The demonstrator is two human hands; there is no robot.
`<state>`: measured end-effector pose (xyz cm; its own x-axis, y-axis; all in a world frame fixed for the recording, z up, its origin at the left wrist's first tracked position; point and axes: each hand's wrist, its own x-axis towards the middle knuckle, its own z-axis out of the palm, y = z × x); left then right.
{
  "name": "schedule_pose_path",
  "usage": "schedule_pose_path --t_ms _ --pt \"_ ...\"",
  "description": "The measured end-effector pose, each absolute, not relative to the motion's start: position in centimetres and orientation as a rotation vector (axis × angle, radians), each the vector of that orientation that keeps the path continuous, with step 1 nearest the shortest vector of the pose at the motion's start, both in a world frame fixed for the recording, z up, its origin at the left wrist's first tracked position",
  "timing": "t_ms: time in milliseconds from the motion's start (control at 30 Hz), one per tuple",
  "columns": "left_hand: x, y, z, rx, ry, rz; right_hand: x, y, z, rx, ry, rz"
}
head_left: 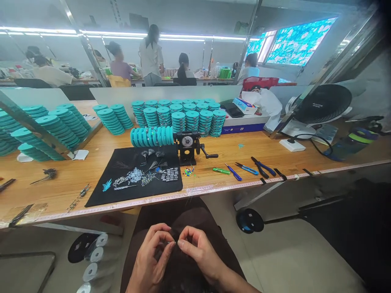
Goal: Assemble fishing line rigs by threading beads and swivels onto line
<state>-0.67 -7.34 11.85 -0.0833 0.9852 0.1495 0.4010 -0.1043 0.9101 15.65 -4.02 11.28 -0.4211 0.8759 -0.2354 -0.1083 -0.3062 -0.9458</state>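
Observation:
Above my lap, my left hand (154, 254) and my right hand (197, 250) are close together, thumbs and forefingers pinched. Something tiny sits between the fingertips, too small to name. Beyond them on the table lies a black mat (104, 185) with pale blue beads (135, 175), grey cylinders (170, 174), small metal parts (148, 179) and turquoise pieces (107, 185). A black hand-cranked winder (187, 148) holding a row of turquoise spools (152, 136) stands at the mat's back right. Colourful beads (188, 171) lie beside the mat.
Stacked turquoise spools (179, 118) stand behind the winder, with more at the left. A green tool (221, 171), a blue screwdriver (233, 173), tweezers (247, 168) and pliers (262, 167) lie right, near the table edge (210, 189). A fan (324, 106) stands back right. People sit beyond the partition.

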Motion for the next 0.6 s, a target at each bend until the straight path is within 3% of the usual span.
schedule_pose_path --t_ms 600 --pt "-2.6 -7.8 12.3 1.697 1.642 1.045 15.3 -4.0 11.2 -1.079 -1.275 1.833"
